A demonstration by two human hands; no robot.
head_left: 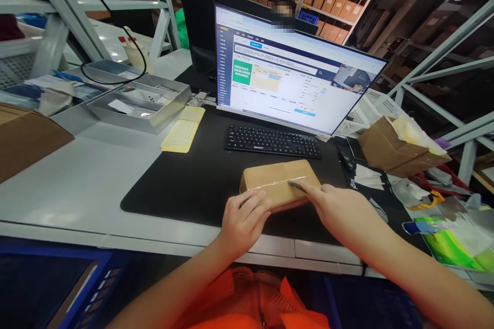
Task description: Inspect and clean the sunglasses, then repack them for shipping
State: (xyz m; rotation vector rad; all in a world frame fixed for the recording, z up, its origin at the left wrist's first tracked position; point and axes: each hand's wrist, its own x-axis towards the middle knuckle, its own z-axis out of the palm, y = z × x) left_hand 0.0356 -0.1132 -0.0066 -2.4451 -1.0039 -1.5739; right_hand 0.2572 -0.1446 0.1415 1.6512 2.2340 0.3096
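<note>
A small brown cardboard box [276, 177] sealed with clear tape lies on the black desk mat [181, 185], in front of the keyboard. My left hand [243, 221] presses on the box's near left corner with fingers curled over the edge. My right hand [335, 208] rests at the box's right end and pinches a thin dark blade-like tool [296, 185] whose tip lies on the taped seam on top of the box.
A black keyboard [272, 140] and a lit monitor [293, 79] stand behind the box. A metal tray [141, 103] and a yellow pad [182, 131] lie to the left. An open brown package [397, 146], a mouse [346, 157] and plastic bags [451, 236] crowd the right.
</note>
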